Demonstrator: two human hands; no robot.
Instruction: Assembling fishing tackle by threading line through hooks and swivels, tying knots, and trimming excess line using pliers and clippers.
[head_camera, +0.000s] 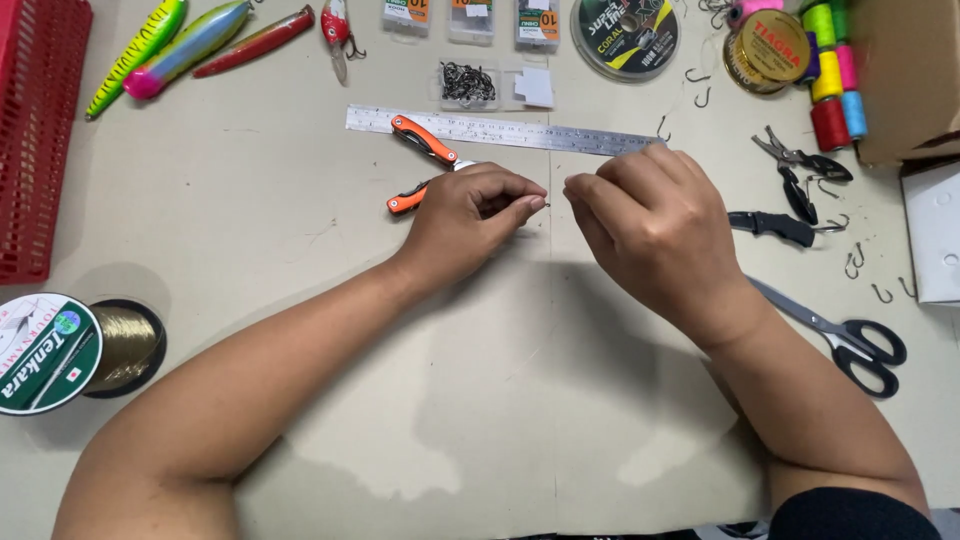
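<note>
The left hand (470, 212) pinches a small fish hook (541, 204) between thumb and forefinger tips, the fingers closed tight on it just above the bench (500, 400). The right hand (650, 225) faces it, fingers curled and nearly touching the hook; probably holding fine line, though none shows. Orange-handled pliers (422, 160) lie behind the left hand, across a steel ruler (560, 133).

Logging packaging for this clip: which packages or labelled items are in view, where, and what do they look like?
Line spool: left edge, round, green-and-white label.
Second spool: top centre, round, dark label with yellow-green.
Three small packets: top edge, clear with orange-and-white cards.
Tin: top right, round, gold lid with red print.
Cardboard box: right corner, plain brown.
</note>
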